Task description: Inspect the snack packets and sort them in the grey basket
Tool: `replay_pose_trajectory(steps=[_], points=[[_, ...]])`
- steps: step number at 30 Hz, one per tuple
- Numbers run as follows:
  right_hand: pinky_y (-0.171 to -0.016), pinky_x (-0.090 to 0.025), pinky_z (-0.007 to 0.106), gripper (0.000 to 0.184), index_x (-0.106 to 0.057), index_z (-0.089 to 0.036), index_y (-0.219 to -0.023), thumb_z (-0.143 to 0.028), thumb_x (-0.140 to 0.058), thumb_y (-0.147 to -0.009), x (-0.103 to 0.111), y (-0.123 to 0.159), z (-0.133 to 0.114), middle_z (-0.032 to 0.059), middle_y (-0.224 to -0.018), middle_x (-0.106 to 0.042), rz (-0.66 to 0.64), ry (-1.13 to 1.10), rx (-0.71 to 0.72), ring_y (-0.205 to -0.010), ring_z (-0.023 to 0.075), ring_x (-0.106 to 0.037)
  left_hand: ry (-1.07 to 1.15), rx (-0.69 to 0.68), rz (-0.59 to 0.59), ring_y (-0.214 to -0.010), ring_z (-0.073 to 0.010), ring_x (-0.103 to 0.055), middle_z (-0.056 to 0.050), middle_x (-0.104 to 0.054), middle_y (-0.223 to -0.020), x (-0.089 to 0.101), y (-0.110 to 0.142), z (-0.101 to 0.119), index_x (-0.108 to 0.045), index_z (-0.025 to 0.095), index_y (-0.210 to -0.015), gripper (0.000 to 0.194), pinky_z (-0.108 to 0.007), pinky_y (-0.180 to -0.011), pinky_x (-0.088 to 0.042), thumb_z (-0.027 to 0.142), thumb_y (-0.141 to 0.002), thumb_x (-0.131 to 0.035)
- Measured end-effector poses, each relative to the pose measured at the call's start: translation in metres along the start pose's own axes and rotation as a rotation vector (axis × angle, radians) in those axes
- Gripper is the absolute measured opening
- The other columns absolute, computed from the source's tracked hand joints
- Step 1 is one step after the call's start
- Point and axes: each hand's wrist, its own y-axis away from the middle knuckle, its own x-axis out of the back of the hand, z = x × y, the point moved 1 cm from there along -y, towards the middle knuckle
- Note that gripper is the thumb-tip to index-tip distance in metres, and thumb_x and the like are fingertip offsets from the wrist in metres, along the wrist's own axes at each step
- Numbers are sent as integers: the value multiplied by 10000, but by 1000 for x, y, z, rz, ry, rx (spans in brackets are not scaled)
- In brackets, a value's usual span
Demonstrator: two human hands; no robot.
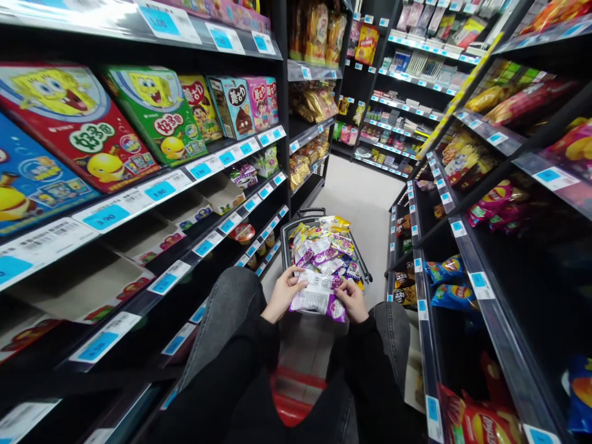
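Observation:
Between my two hands is a purple and silver snack packet (pixel 316 292), its printed side facing up. My left hand (pixel 283 292) pinches the packet's left edge between thumb and fingers. At the packet's right edge, my right hand (pixel 352 300) grips it the same way. Just beyond and below sits a grey shopping basket (pixel 285 246), heaped with purple, yellow and white snack packets (pixel 326 246). The held packet hides the near part of the basket.
Shelves with boxed snacks (pixel 106 132) run along the left. On the right, shelves hold bags of chips (pixel 451 280). A red seat (pixel 293 407) shows between my legs. Pale floor (pixel 351 185) leads to another shelf unit (pixel 407 92) at the aisle's end.

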Motion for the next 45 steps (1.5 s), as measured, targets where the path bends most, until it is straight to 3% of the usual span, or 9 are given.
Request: replay_pose_trajectory(steps=[3, 7, 10, 17, 23, 29, 34, 41, 45], points=[[-606, -433, 268, 290, -513, -218, -715, -393, -711, -598, 0, 1, 4, -25, -651, -547, 57, -41, 17, -632, 148, -522, 116, 71, -14, -565, -148, -608, -6, -660, -654, -1, 1, 0, -491, 145, -1144, 709, -255, -567, -472, 348, -532, -786], [-661, -484, 300, 387, -531, -231, -892, -369, -728, -588, -2, 1, 4, 2, -774, -597, 127, -85, 26, -734, 178, -583, 189, 264, -49, -594, -158, -622, -73, -670, -645, -5, 7, -7, -639, 81, -790, 454, -259, -604, -494, 405, -513, -795], [-755, -496, 322, 511, -536, -223, -1021, -364, -744, -577, 0, 0, 4, 51, -934, -625, 148, -131, 41, -882, 206, -602, 160, 397, -178, -594, -173, -624, -99, -682, -669, -7, 13, -11, -670, 81, -741, 413, -287, -605, -505, 443, -567, -763], [-652, -504, 346, 393, -636, -185, -722, -468, -780, -492, 7, -4, 18, 35, -712, -679, -38, -193, -217, -630, 185, -615, -79, 163, -22, -572, -174, -588, -48, -651, -572, -2, 6, -7, -671, 111, -648, 475, -264, -581, -462, 571, -537, -709], [-625, -497, 327, 416, -651, -198, -743, -522, -760, -505, 7, -5, 14, 26, -705, -690, -3, -210, -189, -616, 178, -611, -372, -16, 37, -483, -121, -466, -9, -529, -460, 3, 6, 0, -549, 122, -459, 544, -223, -470, -330, 643, -611, -593], [-639, -478, 296, 398, -660, -181, -760, -508, -747, -549, 7, -6, 8, 26, -737, -692, -77, -207, -183, -644, 162, -608, 2, 184, -98, -480, -126, -494, -4, -516, -447, -1, 9, 4, -624, 92, -598, 471, -235, -521, -397, 557, -565, -695], [-595, -449, 285, 408, -658, -163, -723, -512, -751, -533, 10, -5, 18, 19, -658, -668, -137, -228, -282, -576, 148, -583, 216, 236, -126, -320, -30, -252, 98, -241, -316, -4, 13, 1, -499, 129, -493, 453, -177, -382, -274, 515, -553, -730], [-642, -471, 320, 394, -654, -180, -752, -508, -743, -551, 11, -3, 31, 34, -716, -682, -53, -230, -258, -646, 183, -613, -428, 278, -193, -240, -87, -314, 30, -400, -277, 12, 4, -12, -485, 164, -535, 515, -203, -307, -187, 664, -641, -547], [-669, -491, 343, 418, -664, -182, -798, -533, -716, -576, 8, -2, 34, 44, -756, -690, -4, -233, -244, -684, 201, -630, -422, 188, -133, -356, -111, -419, 7, -481, -368, 12, -2, -17, -528, 143, -533, 522, -220, -389, -293, 658, -618, -554]])
